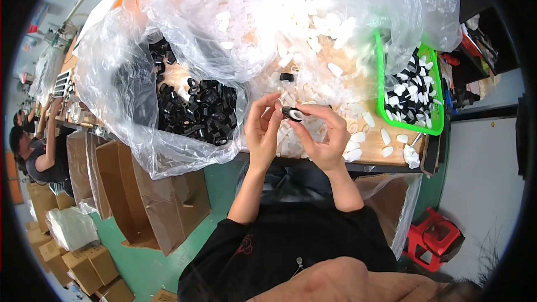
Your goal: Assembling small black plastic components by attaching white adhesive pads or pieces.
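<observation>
My left hand (262, 127) and my right hand (326, 134) meet above the front edge of a wooden table (373, 148). Between the fingertips of both hands sits a small black ring-shaped cap with a white plastic insert (292, 113). Just behind the hands lies a heap of loose white plastic pieces (313, 86). To the left, several black caps (204, 113) are piled on a clear plastic bag.
A green basket (382, 109) at right holds assembled black-and-white pieces. Large clear plastic bags (184, 28) cover the table's back. Cardboard boxes (151, 201) stand on the green floor at left, a red stool (433, 240) at right. Another person (39, 156) works at far left.
</observation>
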`<state>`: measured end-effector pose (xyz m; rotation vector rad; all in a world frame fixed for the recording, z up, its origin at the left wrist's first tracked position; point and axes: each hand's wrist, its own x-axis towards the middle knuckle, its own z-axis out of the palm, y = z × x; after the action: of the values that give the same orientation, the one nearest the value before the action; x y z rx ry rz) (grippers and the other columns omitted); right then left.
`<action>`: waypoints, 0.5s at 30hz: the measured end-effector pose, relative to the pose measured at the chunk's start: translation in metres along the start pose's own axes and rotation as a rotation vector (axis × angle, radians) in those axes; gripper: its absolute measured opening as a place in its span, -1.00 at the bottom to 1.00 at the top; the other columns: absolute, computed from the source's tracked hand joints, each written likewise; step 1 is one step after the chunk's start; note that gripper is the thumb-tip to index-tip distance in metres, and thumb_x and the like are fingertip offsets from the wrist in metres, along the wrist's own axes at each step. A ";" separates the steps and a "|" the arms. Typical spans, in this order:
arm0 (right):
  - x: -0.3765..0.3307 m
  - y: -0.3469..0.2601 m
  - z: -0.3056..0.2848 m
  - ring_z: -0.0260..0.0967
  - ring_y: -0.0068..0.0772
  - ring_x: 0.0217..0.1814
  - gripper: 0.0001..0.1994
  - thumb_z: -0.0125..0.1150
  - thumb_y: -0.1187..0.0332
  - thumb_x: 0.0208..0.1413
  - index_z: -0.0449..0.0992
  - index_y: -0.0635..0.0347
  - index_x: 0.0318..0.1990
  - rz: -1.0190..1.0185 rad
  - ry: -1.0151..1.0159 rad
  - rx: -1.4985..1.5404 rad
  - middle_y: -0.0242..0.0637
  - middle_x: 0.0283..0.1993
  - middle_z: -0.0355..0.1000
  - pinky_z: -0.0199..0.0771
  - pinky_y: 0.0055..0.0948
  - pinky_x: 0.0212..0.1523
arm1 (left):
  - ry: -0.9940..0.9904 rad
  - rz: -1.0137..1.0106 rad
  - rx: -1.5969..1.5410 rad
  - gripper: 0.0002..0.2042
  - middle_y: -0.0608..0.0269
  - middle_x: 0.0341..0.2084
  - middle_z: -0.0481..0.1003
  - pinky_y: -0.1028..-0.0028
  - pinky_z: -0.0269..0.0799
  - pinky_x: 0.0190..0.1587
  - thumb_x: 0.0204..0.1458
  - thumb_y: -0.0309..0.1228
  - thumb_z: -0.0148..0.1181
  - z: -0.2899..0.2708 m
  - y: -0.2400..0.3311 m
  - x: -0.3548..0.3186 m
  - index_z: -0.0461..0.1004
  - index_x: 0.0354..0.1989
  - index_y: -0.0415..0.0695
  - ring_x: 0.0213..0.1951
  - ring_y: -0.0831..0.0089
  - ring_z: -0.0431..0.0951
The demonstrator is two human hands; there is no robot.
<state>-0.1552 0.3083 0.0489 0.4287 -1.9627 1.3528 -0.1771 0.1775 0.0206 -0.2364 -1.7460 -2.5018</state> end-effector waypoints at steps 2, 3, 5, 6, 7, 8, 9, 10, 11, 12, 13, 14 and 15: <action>-0.001 -0.002 -0.001 0.54 -0.23 -0.15 -0.55 0.46 0.58 -0.08 0.39 0.25 -0.03 0.019 -0.019 -0.010 -0.10 -0.14 0.55 0.53 -0.43 -0.13 | -0.070 -0.071 -0.138 -0.80 0.25 -0.16 0.44 0.55 0.40 -0.04 0.22 -0.58 0.10 -0.007 -0.002 0.003 0.44 0.00 -0.28 -0.10 0.55 0.47; -0.001 -0.003 0.000 0.54 -0.25 -0.15 -0.60 0.46 0.58 -0.08 0.42 0.25 -0.08 0.017 0.010 -0.012 -0.12 -0.15 0.54 0.52 -0.42 -0.13 | -0.139 -0.142 -0.276 -0.82 0.23 -0.15 0.44 0.53 0.40 -0.03 0.21 -0.58 0.11 -0.010 -0.004 0.004 0.45 -0.04 -0.28 -0.10 0.52 0.48; 0.000 -0.006 -0.001 0.53 -0.27 -0.15 -0.64 0.46 0.59 -0.09 0.45 0.25 -0.14 0.018 0.040 -0.015 -0.14 -0.16 0.54 0.51 -0.42 -0.14 | -0.200 -0.071 -0.273 -0.84 0.20 -0.15 0.44 0.50 0.40 -0.02 0.18 -0.58 0.13 -0.013 -0.011 0.006 0.46 -0.08 -0.28 -0.10 0.48 0.48; 0.001 -0.008 -0.003 0.51 -0.29 -0.13 -0.68 0.46 0.59 -0.08 0.46 0.24 -0.17 0.070 -0.011 -0.015 -0.14 -0.17 0.53 0.49 -0.43 -0.12 | -0.262 0.001 -0.271 -0.85 0.17 -0.14 0.44 0.47 0.40 0.00 0.16 -0.59 0.16 -0.015 -0.013 0.006 0.47 -0.11 -0.28 -0.11 0.44 0.49; 0.000 -0.010 -0.004 0.50 -0.31 -0.12 -0.72 0.45 0.59 -0.07 0.48 0.24 -0.21 0.121 -0.064 -0.013 -0.15 -0.17 0.52 0.48 -0.44 -0.10 | -0.262 -0.002 -0.270 -0.85 0.17 -0.14 0.44 0.47 0.40 0.00 0.16 -0.59 0.16 -0.016 -0.014 0.005 0.47 -0.11 -0.28 -0.11 0.44 0.49; -0.001 -0.009 -0.005 0.50 -0.31 -0.12 -0.72 0.45 0.59 -0.07 0.48 0.24 -0.21 0.122 -0.063 -0.015 -0.15 -0.17 0.52 0.48 -0.44 -0.10 | -0.253 0.028 -0.260 -0.88 0.15 -0.13 0.44 0.46 0.41 -0.01 0.14 -0.60 0.17 -0.015 -0.015 0.005 0.46 -0.16 -0.28 -0.11 0.43 0.49; -0.003 -0.007 -0.006 0.47 -0.34 -0.11 -0.72 0.43 0.60 -0.06 0.47 0.25 -0.20 0.171 -0.067 0.067 -0.18 -0.18 0.49 0.46 -0.46 -0.07 | -0.243 0.058 -0.249 -0.90 0.12 -0.13 0.43 0.45 0.43 -0.03 0.12 -0.61 0.19 -0.014 -0.015 0.004 0.46 -0.20 -0.29 -0.12 0.43 0.49; -0.004 -0.005 -0.006 0.45 -0.37 -0.10 -0.72 0.42 0.61 -0.05 0.47 0.27 -0.18 0.220 -0.071 0.150 -0.20 -0.18 0.46 0.43 -0.49 -0.04 | -0.242 0.058 -0.249 -0.90 0.12 -0.13 0.43 0.45 0.43 -0.03 0.12 -0.61 0.19 -0.014 -0.014 0.004 0.46 -0.20 -0.29 -0.12 0.43 0.49; -0.006 -0.005 -0.007 0.45 -0.37 -0.10 -0.72 0.42 0.61 -0.05 0.47 0.27 -0.18 0.221 -0.070 0.148 -0.20 -0.18 0.46 0.43 -0.49 -0.04 | -0.233 0.053 -0.251 -0.92 0.12 -0.13 0.44 0.45 0.44 -0.04 0.13 -0.61 0.19 -0.013 -0.011 0.003 0.45 -0.23 -0.29 -0.13 0.42 0.50; -0.007 -0.004 -0.007 0.46 -0.41 -0.12 -0.74 0.41 0.60 -0.03 0.48 0.28 -0.18 0.330 -0.044 0.266 -0.23 -0.19 0.45 0.45 -0.51 -0.08 | -0.224 0.048 -0.253 -0.94 0.11 -0.14 0.45 0.44 0.46 -0.06 0.13 -0.60 0.19 -0.012 -0.008 0.002 0.45 -0.27 -0.30 -0.15 0.42 0.50; -0.008 -0.004 -0.008 0.47 -0.45 -0.15 -0.76 0.40 0.59 -0.01 0.49 0.28 -0.19 0.438 -0.018 0.385 -0.26 -0.20 0.44 0.47 -0.53 -0.11 | -0.225 0.046 -0.254 -0.94 0.11 -0.14 0.45 0.44 0.46 -0.06 0.13 -0.60 0.19 -0.010 -0.005 0.001 0.45 -0.27 -0.30 -0.15 0.42 0.50; -0.007 -0.004 -0.008 0.47 -0.45 -0.15 -0.76 0.40 0.59 -0.01 0.49 0.28 -0.19 0.439 -0.019 0.386 -0.26 -0.20 0.44 0.47 -0.53 -0.11 | -0.215 0.023 -0.247 -0.95 0.10 -0.16 0.46 0.42 0.49 -0.06 0.15 -0.60 0.18 -0.009 -0.001 0.001 0.43 -0.27 -0.30 -0.16 0.41 0.52; -0.007 -0.004 -0.009 0.45 -0.47 -0.13 -0.77 0.38 0.60 0.01 0.49 0.30 -0.18 0.475 -0.010 0.459 -0.28 -0.19 0.41 0.47 -0.53 -0.09 | -0.205 0.001 -0.240 -0.95 0.09 -0.17 0.46 0.39 0.51 -0.07 0.16 -0.60 0.16 -0.008 0.001 0.000 0.42 -0.28 -0.30 -0.17 0.40 0.53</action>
<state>-0.1449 0.3141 0.0488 0.1759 -1.8184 2.1214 -0.1773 0.1698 0.0191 -0.5270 -1.5015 -2.7710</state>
